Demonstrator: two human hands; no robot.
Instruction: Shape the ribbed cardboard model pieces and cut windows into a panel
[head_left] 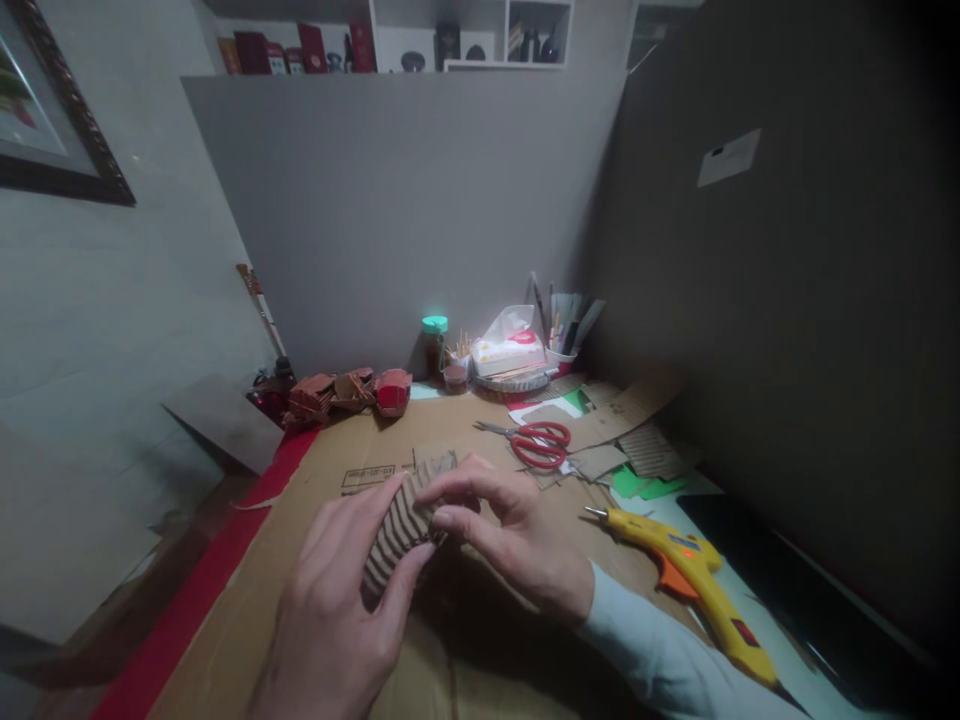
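Between my two hands is a piece of corrugated cardboard (396, 530) with its ridges showing as dark and light stripes. My left hand (341, 580) wraps round its left side, thumb along the near edge. On the upper right side, my right hand (510, 520) pinches the piece between thumb and fingers. The underside of the piece is hidden. Both hands are above a flat cardboard sheet (322, 545). Right of my right hand lies a yellow hot glue gun (694, 575) with an orange trigger. Red-handled scissors (536, 443) lie beyond my right hand.
Cardboard scraps (652, 450) and green pieces (645, 485) lie at the right. Along the back stand a tissue pack (510, 345), a cup of sticks (459, 355) and a jar with a teal lid (435, 340). Reddish cardboard shapes (311, 398) sit at back left. Grey panels (405, 200) enclose the table.
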